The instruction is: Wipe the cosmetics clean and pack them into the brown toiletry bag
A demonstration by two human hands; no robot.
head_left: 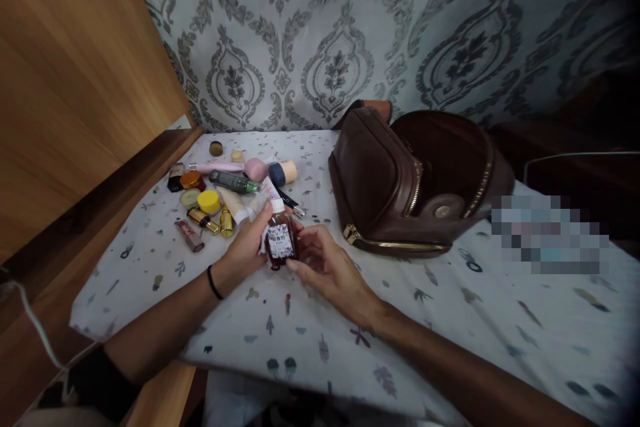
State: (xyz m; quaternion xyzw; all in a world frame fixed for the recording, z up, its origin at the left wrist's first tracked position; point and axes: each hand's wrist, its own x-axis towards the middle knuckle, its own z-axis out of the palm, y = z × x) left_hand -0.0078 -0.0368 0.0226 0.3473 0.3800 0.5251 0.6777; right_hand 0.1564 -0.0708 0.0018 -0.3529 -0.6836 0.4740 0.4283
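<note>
A small dark red bottle (281, 240) with a white cap and a patterned label stands upright between my hands, above the cloth. My left hand (247, 240) grips it from the left, with the thumb beside the cap; something white shows under those fingers. From the right, my right hand (327, 263) closes its thumb and fingers on the bottle's lower side. Just beyond my left hand lie a cream tube (232, 204), a yellow-lidded jar (209, 201), a green bottle (233, 181) and small gold bottles (227, 223).
An open brown leather bag (377, 180) sits to the right on the patterned tablecloth (320, 340). A wooden cabinet (85, 53) borders the left side. More cosmetics, including a pink sponge (255, 169), lie toward the wall. A blurred-out object (550, 235) is at far right.
</note>
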